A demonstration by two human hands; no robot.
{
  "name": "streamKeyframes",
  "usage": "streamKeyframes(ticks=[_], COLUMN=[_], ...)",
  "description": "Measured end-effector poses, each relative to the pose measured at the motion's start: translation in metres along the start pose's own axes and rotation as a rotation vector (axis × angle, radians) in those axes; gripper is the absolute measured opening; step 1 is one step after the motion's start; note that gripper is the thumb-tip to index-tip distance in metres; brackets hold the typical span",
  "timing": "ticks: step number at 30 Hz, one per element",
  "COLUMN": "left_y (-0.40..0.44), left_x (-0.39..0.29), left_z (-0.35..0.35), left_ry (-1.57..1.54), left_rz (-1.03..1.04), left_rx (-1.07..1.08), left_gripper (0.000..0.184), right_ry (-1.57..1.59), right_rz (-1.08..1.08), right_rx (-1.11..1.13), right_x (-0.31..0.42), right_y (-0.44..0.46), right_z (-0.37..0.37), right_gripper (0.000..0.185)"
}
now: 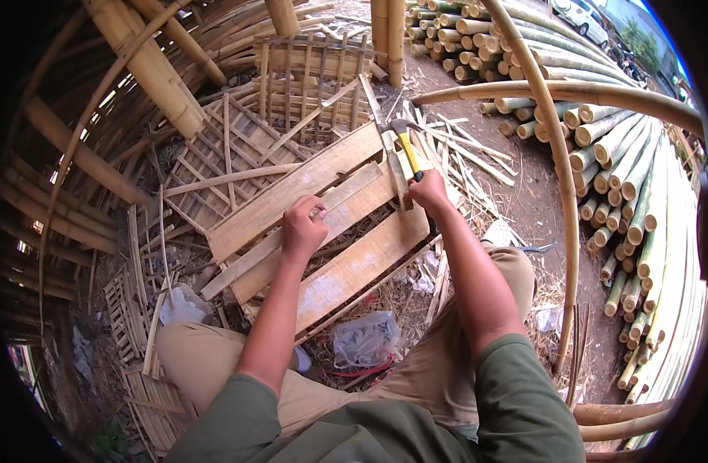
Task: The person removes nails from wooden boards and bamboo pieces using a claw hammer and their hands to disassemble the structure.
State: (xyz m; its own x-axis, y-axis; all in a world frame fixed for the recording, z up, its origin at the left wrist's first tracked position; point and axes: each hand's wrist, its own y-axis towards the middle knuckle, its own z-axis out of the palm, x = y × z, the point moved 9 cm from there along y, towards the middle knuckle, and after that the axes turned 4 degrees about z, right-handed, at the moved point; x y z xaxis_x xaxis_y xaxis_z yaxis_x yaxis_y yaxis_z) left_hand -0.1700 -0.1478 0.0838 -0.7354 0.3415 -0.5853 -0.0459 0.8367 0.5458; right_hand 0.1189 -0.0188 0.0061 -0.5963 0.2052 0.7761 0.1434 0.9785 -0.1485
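Observation:
My right hand [428, 190] is wrapped round the black grip of a hammer [406, 144] with a yellow handle. The hammer's dark head lies over the wooden crosspiece at the right end of the planks. My left hand [305, 224] is closed above a narrow wooden strip [254, 264]; what its fingers pinch is too small to make out. Wide light boards [292, 195] lie side by side under the strip, with gaps between them. The nearest board [362, 270] has whitish patches.
Slatted bamboo panels [223, 150] and loose sticks [470, 147] lie beyond the boards. A clear plastic bag [365, 339] sits on the ground between my legs. Bamboo poles [624, 162] are stacked at the right, behind a curved bamboo pole [558, 177].

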Motion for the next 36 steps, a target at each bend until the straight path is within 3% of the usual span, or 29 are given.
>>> streamKeyframes(ticks=[3, 5, 8, 11, 18, 20, 24, 26, 28, 30, 36], left_y=[0.002, 0.003, 0.002, 0.006, 0.011, 0.010, 0.008, 0.009, 0.012, 0.015, 0.016], left_x=[-0.002, -0.006, -0.020, -0.033, -0.061, -0.074, -0.077, -0.078, -0.083, -0.092, -0.068], left_z=[-0.010, -0.017, -0.033, -0.049, -0.112, -0.132, -0.154, -0.164, -0.171, -0.177, -0.129], left_ry=[-0.024, -0.042, -0.091, -0.108, -0.116, -0.033, 0.035, 0.027, 0.015, 0.031, 0.006], left_rz=[-0.006, -0.014, -0.005, -0.033, 0.078, 0.209, 0.287, 0.280, 0.263, 0.285, 0.009], left_rx=[-0.009, -0.003, -0.034, -0.012, -0.178, -0.275, -0.369, -0.370, -0.342, -0.316, 0.007], left_gripper=[0.017, 0.017, 0.017, 0.016, 0.013, 0.013, 0.009, 0.007, 0.007, 0.007, 0.011], right_ry=[0.159, 0.501, 0.625, 0.667, 0.726, 0.747, 0.777, 0.773, 0.773, 0.696, 0.535], right_rz=[0.082, 0.163, 0.211, 0.210, 0.205, 0.213, 0.176, 0.189, 0.205, 0.228, 0.235], right_rx=[0.076, 0.133, 0.221, 0.230, 0.231, 0.251, 0.337, 0.359, 0.381, 0.370, 0.301], right_x=[-0.012, -0.013, -0.003, -0.004, -0.001, 0.000, 0.005, 0.007, 0.012, 0.012, -0.003], right_y=[0.006, 0.001, -0.006, -0.001, -0.004, -0.002, -0.004, -0.008, -0.017, -0.027, -0.029], right_z=[0.012, 0.016, 0.009, 0.006, -0.002, -0.006, -0.012, -0.014, -0.016, -0.019, -0.020], right_gripper=[0.010, 0.014, 0.020, 0.019, 0.013, 0.013, 0.030, 0.030, 0.030, 0.016, 0.009])
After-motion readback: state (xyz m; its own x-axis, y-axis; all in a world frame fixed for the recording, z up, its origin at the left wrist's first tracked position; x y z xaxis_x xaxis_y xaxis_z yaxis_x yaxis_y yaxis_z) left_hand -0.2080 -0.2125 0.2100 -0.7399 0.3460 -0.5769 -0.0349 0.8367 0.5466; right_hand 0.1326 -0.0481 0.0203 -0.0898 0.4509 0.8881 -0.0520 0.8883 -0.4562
